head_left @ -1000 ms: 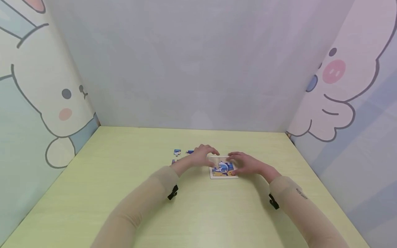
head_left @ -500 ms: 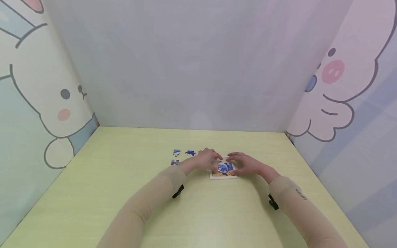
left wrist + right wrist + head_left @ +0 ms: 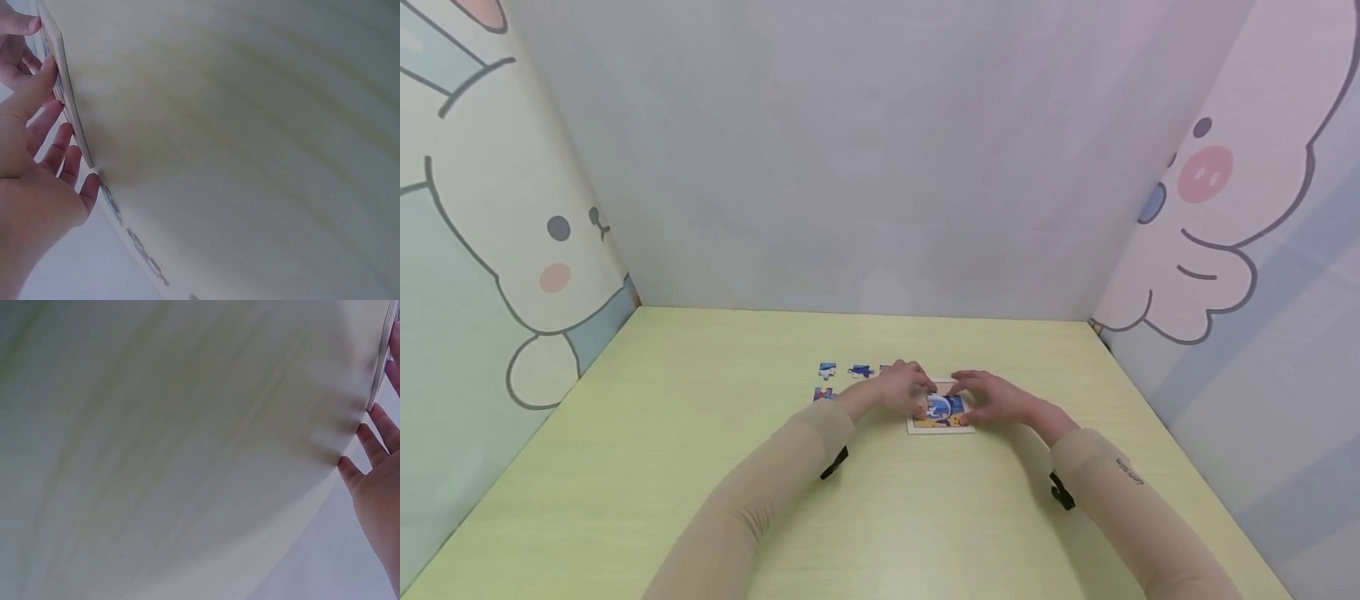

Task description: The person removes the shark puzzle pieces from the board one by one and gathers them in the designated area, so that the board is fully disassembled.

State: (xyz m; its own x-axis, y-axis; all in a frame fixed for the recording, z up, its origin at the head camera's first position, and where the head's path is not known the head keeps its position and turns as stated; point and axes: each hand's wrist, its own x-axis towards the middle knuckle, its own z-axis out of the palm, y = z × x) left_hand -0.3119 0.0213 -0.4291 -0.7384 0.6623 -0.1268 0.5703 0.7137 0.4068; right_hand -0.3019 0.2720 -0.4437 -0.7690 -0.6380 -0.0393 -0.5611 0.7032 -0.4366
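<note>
A white-rimmed puzzle tray [image 3: 925,431] lies on the table, holding blue and yellow jigsaw pieces [image 3: 942,407]. My left hand [image 3: 904,388] reaches over its left side, thumb and fingertips apart and down at the pieces; it hides that part of the tray. In the left wrist view this hand [image 3: 37,137] has its thumb at the tray's face and the other fingers loosely bent along the edge. My right hand [image 3: 1000,397] rests at the tray's right side, thumb low and fingers at the upper edge. Seen from the right wrist, its fingers [image 3: 375,447] are extended, with several tips at the tabletop.
Loose jigsaw pieces lie left of the tray: a blue and white one [image 3: 827,370], a dark blue one [image 3: 861,371] and a reddish-blue one [image 3: 823,393], with another partly behind my left hand. Pale walls with cartoon animals enclose the yellow table [image 3: 737,350].
My left hand has moved right, farther over the tray, and its thumb and fingers have come closer together. The loose dark blue piece shows more fully. My right hand stays nearly where it was.
</note>
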